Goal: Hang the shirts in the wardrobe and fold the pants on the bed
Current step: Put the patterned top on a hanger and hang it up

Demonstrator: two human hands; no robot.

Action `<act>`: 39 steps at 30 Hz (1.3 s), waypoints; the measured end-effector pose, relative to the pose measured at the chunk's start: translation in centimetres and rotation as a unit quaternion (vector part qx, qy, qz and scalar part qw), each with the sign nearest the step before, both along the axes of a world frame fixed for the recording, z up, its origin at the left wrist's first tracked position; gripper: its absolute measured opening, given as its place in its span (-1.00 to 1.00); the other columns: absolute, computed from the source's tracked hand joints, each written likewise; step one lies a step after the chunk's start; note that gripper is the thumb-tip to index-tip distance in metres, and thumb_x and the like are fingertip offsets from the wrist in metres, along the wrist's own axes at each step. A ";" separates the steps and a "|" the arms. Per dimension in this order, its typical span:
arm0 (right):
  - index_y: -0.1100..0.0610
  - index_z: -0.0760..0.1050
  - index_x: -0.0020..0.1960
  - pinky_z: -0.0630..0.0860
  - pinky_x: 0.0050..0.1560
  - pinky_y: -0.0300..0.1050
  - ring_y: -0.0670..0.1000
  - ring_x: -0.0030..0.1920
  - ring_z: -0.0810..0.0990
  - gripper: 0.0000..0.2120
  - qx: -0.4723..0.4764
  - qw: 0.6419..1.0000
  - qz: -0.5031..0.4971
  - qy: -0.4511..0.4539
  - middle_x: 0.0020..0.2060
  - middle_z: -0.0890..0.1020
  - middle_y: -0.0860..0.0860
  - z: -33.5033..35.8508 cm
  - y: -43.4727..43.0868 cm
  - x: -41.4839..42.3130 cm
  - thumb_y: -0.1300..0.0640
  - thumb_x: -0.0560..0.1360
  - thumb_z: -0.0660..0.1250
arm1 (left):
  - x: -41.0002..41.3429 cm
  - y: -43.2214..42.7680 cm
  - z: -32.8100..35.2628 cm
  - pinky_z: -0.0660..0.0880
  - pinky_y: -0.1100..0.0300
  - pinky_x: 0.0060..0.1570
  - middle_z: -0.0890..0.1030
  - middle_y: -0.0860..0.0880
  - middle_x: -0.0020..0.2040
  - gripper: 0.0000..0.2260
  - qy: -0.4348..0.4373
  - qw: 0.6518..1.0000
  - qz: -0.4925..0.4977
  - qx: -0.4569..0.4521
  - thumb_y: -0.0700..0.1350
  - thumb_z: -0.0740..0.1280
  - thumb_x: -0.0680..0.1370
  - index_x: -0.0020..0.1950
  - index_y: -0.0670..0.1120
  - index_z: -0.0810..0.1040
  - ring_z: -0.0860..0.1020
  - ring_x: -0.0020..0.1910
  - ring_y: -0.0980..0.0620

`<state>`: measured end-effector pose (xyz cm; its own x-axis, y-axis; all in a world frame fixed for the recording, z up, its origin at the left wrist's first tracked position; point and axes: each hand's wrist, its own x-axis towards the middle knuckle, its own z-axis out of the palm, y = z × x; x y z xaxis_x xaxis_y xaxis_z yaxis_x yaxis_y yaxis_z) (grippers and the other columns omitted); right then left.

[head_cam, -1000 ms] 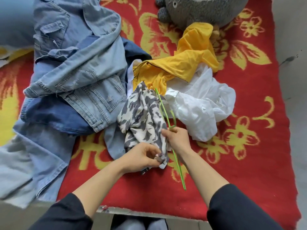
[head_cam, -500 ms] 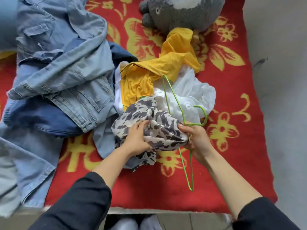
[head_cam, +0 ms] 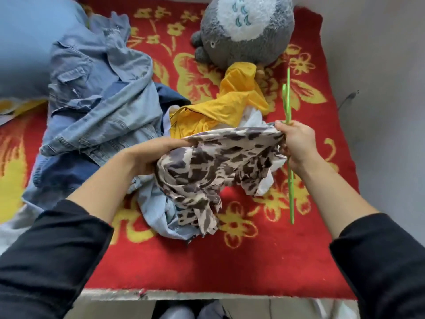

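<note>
A cream shirt with dark brown blotches [head_cam: 213,162] is stretched between both hands above the bed. My left hand [head_cam: 158,153] grips its left edge. My right hand [head_cam: 296,143] pinches its right edge together with a thin green hanger [head_cam: 288,143], which stands nearly upright, hook at the top. A yellow shirt [head_cam: 232,104] and a white garment [head_cam: 251,118] lie just behind. A heap of denim pants and a denim shirt [head_cam: 101,104] covers the bed's left side. A pale blue garment [head_cam: 156,210] lies under the patterned shirt.
The bed carries a red blanket with yellow flowers [head_cam: 253,261]. A big grey plush toy [head_cam: 246,31] sits at the back. A blue pillow [head_cam: 25,47] is at the far left. A grey wall [head_cam: 379,88] runs along the right side. The bed's front edge [head_cam: 184,295] is near me.
Both hands lifted the patterned shirt off the pile and pulled it wide. The hanger swung from leaning over the clothes to nearly upright in my right hand. The view tilted up.
</note>
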<state>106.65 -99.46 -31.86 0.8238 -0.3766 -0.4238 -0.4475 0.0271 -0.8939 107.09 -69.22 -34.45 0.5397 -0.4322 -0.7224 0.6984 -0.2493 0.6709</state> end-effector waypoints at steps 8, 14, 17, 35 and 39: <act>0.11 0.37 -0.20 0.08 -0.60 -0.30 -0.12 -0.57 0.22 -0.83 -0.012 1.000 -0.020 -0.013 -0.39 0.34 0.02 1.6 1.1 2.7 0.26 0.52 0.28 | 3.1 2.3 2.1 0.56 0.06 -0.15 0.67 -0.18 -0.14 -0.83 -0.148 0.967 0.136 0.155 -0.09 0.35 0.46 -0.18 -0.16 0.67 0.63 -0.22 -0.07; 0.09 0.44 -0.26 0.10 -0.64 -0.30 -0.13 -0.58 0.23 -0.79 -0.006 0.997 0.076 -0.022 -0.46 0.36 -0.02 0.8 2.0 2.8 0.18 0.56 0.28 | 2.8 4.4 0.3 0.55 0.04 -0.07 0.70 -0.13 -0.12 -0.69 -0.160 0.959 0.189 0.140 0.10 0.41 0.36 -0.12 -0.14 0.68 0.66 -0.15 -0.08; 0.13 0.52 -0.23 0.09 -0.64 -0.34 -0.13 -0.64 0.26 -0.79 0.001 0.987 0.162 0.020 -0.60 0.40 -0.06 -0.3 3.0 2.3 0.15 0.57 0.28 | 1.3 5.4 -2.2 0.41 0.15 -0.35 0.59 -0.01 -0.32 -0.69 -0.182 0.931 0.206 0.239 0.10 0.38 0.45 -0.24 -0.15 0.62 0.51 -0.35 0.04; 0.18 0.52 -0.28 0.34 -0.40 -0.26 -0.11 -0.47 0.47 -0.68 -0.243 0.949 0.164 0.115 -0.54 0.52 -0.03 -11.4 2.5 -3.9 0.11 0.59 0.19 | -4.2 -5.6 -15.0 0.46 0.06 -0.01 0.49 -0.06 0.08 -0.81 -0.268 0.874 -0.162 0.372 -0.08 0.23 0.52 0.10 -0.06 0.50 0.48 0.10 -0.08; 0.27 0.52 -0.24 0.43 -0.24 -0.03 0.11 -0.33 0.54 -0.68 -0.256 0.948 0.147 0.123 -0.46 0.56 0.11 -13.6 1.6 -5.6 0.07 0.56 0.21 | -3.0 -8.7 -17.9 0.40 -0.05 0.19 0.32 -0.16 0.33 -0.62 -0.279 0.858 -0.076 0.424 -0.08 0.25 0.55 0.34 -0.14 0.31 0.30 0.30 -0.15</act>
<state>101.01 -97.85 -45.45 0.8251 -0.3544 -0.4401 -0.5648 -0.5395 -0.6245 104.14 -77.94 -52.39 0.8877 0.0248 -0.4597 0.2431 -0.8732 0.4224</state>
